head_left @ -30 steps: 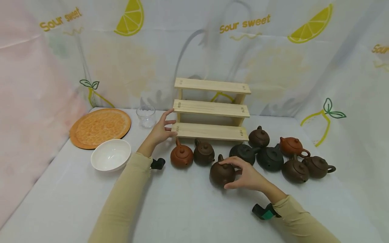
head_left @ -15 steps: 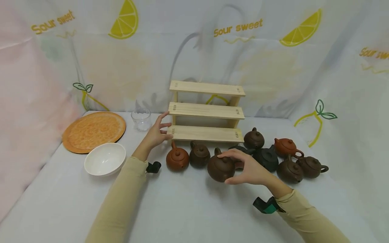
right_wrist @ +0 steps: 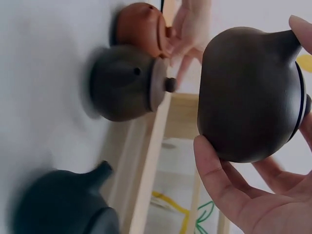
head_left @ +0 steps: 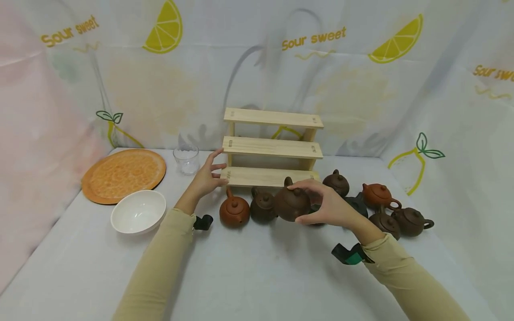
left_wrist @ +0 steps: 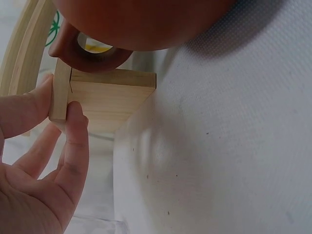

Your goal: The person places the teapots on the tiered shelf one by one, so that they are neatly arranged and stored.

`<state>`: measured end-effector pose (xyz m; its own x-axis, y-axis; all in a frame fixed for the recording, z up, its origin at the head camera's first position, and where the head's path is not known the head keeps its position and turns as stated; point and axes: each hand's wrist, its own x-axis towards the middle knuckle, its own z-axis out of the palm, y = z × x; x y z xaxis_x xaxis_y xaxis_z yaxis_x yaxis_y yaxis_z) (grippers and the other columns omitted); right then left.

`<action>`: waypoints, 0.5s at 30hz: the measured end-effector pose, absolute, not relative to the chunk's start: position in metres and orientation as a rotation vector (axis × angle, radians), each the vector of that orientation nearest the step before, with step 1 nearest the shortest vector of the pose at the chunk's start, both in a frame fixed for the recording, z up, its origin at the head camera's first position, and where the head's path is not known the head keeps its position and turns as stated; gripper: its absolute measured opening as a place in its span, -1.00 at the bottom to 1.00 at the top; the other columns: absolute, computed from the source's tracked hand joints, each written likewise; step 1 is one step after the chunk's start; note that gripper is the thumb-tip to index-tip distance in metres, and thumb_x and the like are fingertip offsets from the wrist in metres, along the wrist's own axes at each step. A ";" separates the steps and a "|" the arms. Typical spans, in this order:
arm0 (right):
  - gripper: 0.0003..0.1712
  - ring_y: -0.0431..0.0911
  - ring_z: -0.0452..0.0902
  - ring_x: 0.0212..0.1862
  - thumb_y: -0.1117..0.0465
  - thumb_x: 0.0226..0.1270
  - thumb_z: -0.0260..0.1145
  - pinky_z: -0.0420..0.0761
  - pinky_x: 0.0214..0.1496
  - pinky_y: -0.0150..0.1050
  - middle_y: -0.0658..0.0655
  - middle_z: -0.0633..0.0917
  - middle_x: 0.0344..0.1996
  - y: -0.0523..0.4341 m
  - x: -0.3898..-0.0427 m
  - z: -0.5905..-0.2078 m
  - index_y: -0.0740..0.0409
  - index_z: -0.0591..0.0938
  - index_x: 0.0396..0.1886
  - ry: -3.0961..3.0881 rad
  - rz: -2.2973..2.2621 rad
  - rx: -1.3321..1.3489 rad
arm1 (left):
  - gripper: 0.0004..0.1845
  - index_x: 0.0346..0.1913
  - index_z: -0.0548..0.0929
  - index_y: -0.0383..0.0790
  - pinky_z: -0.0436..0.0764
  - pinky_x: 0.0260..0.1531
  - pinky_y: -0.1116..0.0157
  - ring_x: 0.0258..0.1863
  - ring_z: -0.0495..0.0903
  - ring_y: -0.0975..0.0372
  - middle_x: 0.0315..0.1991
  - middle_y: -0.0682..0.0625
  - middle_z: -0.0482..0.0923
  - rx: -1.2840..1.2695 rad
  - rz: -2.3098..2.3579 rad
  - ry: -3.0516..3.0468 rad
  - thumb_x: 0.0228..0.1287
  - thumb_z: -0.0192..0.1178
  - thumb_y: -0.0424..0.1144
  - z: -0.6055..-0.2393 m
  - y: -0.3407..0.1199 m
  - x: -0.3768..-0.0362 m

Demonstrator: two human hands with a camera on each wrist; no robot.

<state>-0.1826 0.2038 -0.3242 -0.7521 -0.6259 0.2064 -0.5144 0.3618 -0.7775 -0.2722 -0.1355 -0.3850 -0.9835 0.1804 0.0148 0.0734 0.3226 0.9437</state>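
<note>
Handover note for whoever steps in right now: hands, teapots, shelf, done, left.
Right hand grips a dark brown teapot, lifted off the table in front of the wooden shelf's lowest step.
Left hand touches the shelf's left end with its fingertips.
Done: nothing stands on the shelf.
Left: the held pot, plus the other teapots on the table, including the orange-brown teapot beside the shelf.

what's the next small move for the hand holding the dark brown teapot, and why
Probably carry the dark brown teapot a little further forward and set it on the lowest step of the wooden stand. The right hand holds it lifted off the table, right in front of that bare step, while the left hand rests against the stand's left end, seemingly steadying it.
</note>
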 end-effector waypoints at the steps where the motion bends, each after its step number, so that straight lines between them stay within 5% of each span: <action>1: -0.24 -0.05 0.43 0.03 0.21 -0.09 0.55 0.52 -0.03 -0.11 0.05 0.44 0.13 0.203 -0.184 -0.322 0.02 0.47 0.20 2.502 -1.341 -1.037 | 0.03 0.45 -0.04 0.16 0.56 -0.27 0.21 -0.04 0.48 -0.15 0.23 -0.32 0.31 0.238 1.758 2.477 0.05 0.25 -0.61 -0.385 -0.135 -0.273; 15: -0.26 0.00 0.42 0.05 0.15 -0.04 0.51 0.47 0.02 -0.07 0.03 0.41 0.18 0.183 -0.211 -0.306 -0.01 0.46 0.21 2.509 -1.329 -0.957 | 0.03 0.45 -0.05 0.19 0.55 -0.22 0.18 -0.03 0.47 -0.14 0.25 -0.30 0.31 0.233 1.738 2.487 0.07 0.24 -0.59 -0.384 -0.135 -0.270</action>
<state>-0.2115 0.1831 -0.3062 -0.7865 -0.5963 0.1606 -0.4678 0.4056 -0.7853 -0.2702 -0.1347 -0.3843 -0.9834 0.1811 0.0063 0.0682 0.3374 0.9389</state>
